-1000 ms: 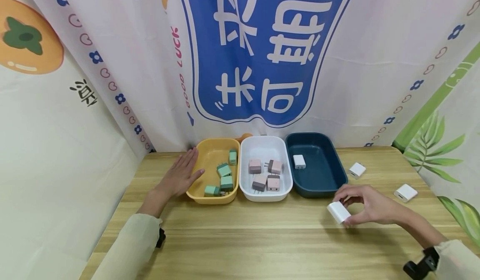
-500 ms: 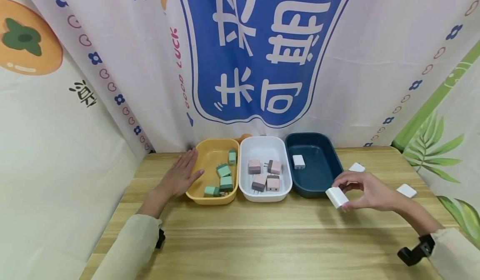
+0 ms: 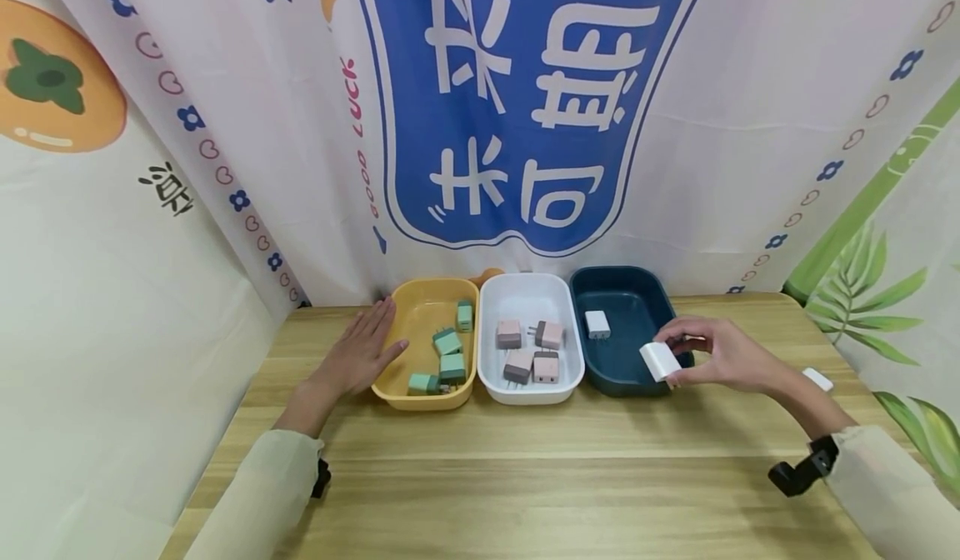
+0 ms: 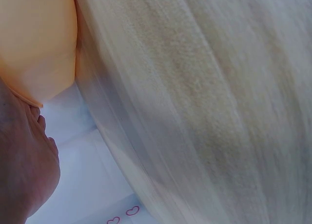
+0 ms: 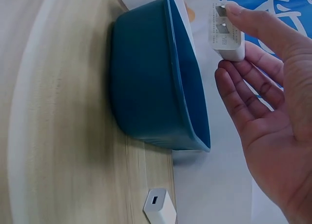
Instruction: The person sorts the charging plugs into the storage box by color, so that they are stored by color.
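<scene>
My right hand (image 3: 723,356) pinches a white charger plug (image 3: 661,361) between thumb and fingers, over the front right rim of the dark blue bin (image 3: 630,293). In the right wrist view, the prong side of the held charger plug (image 5: 228,31) faces the camera. Another white charger plug (image 3: 597,324) lies inside the blue bin. Fingers extended, my left hand (image 3: 356,352) rests against the left side of the yellow bin (image 3: 427,292), which contains several green charger plugs (image 3: 447,341). The left wrist view shows only part of this hand (image 4: 27,160).
Between the other two stands a white bin (image 3: 527,293) with several pink-and-grey charger plugs (image 3: 547,366). A white charger plug (image 3: 817,379) on the wooden table (image 3: 525,477) is partly behind the right forearm. Behind the bins hangs a printed curtain (image 3: 720,168).
My right hand has carried the white charger plug leftward and away from me, from the table in front to the blue bin's rim. The left hand has stayed put.
</scene>
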A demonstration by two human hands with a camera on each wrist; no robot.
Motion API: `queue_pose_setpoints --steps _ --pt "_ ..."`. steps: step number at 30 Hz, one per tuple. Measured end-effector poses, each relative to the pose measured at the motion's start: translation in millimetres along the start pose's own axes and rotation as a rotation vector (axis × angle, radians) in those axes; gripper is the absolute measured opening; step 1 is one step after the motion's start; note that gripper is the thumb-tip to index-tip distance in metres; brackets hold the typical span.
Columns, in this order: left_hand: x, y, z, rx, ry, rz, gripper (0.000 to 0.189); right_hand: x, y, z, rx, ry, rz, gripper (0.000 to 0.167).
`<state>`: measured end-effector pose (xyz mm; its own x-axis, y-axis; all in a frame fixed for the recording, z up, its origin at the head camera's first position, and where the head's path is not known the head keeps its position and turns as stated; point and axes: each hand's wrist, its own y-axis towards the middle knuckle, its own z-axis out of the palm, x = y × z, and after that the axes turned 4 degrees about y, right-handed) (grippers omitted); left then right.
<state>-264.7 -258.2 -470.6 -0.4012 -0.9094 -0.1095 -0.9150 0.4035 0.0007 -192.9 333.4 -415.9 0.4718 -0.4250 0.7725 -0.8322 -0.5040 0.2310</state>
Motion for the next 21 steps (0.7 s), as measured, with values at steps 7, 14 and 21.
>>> queue_pose_setpoints --steps 7,14,21 --pt "-0.4 -0.3 -0.8 0.002 -0.001 -0.004 0.085 -4.2 13.6 -3.6 -0.008 -0.022 0.036 0.042" --pt "-1.1 0.0 -0.2 -0.009 -0.013 -0.001 0.084 -6.0 25.6 -8.0 0.001 -0.046 0.095 0.041" --pt "-0.6 -1.1 0.7 -0.013 -0.013 0.005 0.084 -14.5 39.1 -12.3 -0.003 -0.091 0.122 0.041"
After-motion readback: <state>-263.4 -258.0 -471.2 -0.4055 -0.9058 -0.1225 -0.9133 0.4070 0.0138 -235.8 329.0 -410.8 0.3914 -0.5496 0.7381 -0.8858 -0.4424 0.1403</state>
